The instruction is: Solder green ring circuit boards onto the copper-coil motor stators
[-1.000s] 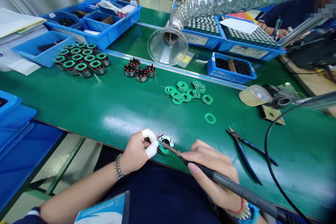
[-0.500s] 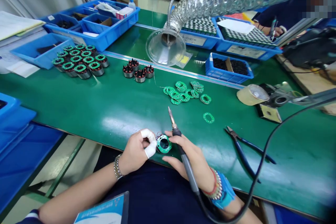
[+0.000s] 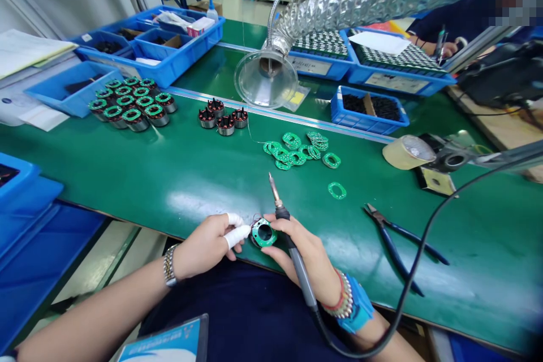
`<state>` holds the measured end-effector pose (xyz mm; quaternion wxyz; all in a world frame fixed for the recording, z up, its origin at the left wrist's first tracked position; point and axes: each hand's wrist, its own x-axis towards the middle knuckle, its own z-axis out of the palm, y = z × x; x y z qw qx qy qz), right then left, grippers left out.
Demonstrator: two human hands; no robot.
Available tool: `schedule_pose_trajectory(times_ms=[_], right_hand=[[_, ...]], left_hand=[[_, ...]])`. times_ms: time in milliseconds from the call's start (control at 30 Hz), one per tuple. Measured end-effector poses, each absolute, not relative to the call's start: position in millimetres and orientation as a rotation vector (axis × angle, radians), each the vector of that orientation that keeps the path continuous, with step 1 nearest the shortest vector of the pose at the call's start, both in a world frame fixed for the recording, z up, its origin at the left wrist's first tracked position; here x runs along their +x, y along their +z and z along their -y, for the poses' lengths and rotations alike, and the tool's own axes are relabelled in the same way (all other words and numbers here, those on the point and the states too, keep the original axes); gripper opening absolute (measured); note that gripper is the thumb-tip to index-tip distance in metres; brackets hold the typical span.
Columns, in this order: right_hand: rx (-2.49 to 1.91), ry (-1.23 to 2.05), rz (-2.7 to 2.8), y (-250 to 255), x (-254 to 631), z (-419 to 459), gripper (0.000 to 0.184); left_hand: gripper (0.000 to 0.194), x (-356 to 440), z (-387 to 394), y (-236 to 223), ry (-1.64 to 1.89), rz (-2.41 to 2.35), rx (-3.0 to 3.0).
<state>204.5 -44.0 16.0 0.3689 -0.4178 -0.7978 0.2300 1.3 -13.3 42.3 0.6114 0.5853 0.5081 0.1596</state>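
Right fingers (image 3: 278, 256) gripped a soldering iron (image 3: 302, 271) and steadied the green-topped part (image 3: 257, 237) by the surface's (image 3: 212, 198) edge; left fingers' (image 3: 238, 235) hold was unclear. Keeping the tip (image 3: 270, 180) clear seemed wise.

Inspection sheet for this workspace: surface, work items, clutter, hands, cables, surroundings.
Surface: green tabletop, glossy, with bright reflections.
Work items: green-topped part between the hands; soldering iron pointing away from the wearer.
Clutter: loose green boards; pliers lying at right.
Hands: left hand at the part's left edge, grip unclear; right hand holds the iron and touches the part.
Cables: black cable curves from the iron across the pliers in view.
Surroundings: blue bins, clear funnel, another person's hand.
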Motion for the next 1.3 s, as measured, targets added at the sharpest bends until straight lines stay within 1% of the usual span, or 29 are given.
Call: schedule_pose_trajectory(times_ms=[133,300,367,467,500,600,700,800,967,1167,1300], right_hand=[[-1.056,0.59,2.045,17,204,44,0.034],[-1.066,0.563,2.038,18,203,44,0.033],[-1.07,0.549,2.037,18,203,44,0.033],[-1.069,0.554,2.034,17,202,44,0.032],[-1.068,0.561,2.032,17,202,45,0.032],[-1.061,0.567,2.02,15,202,45,0.032],[-1.06,0.552,2.012,13,202,46,0.033],[-1.059,0.552,2.008,12,201,47,0.033],[-1.073,0.552,1.977,11,200,48,0.033],[-1.092,0.54,1.931,8,198,50,0.035],[-1.106,0.522,1.925,6,196,51,0.035]], left_hand=[[0.03,8,19,36,0.446,-1.092,1.055],[0.032,14,27,25,0.665,-0.984,0.839],[0.029,12,30,22,0.69,-1.043,0.986],[0.019,6,35,19,0.719,-1.233,1.536],[0.019,4,37,17,0.757,-1.266,1.73],[0.028,0,42,10,0.939,-1.245,2.145],[0.03,-1,42,1,1.052,-1.201,2.393],[0.029,2,40,-5,1.06,-1.198,2.517],[0.02,13,41,-7,1.044,-1.325,2.564],[0.035,18,53,-8,1.012,-1.318,2.555],[0.03,23,59,-13,1.085,-1.311,2.664]])
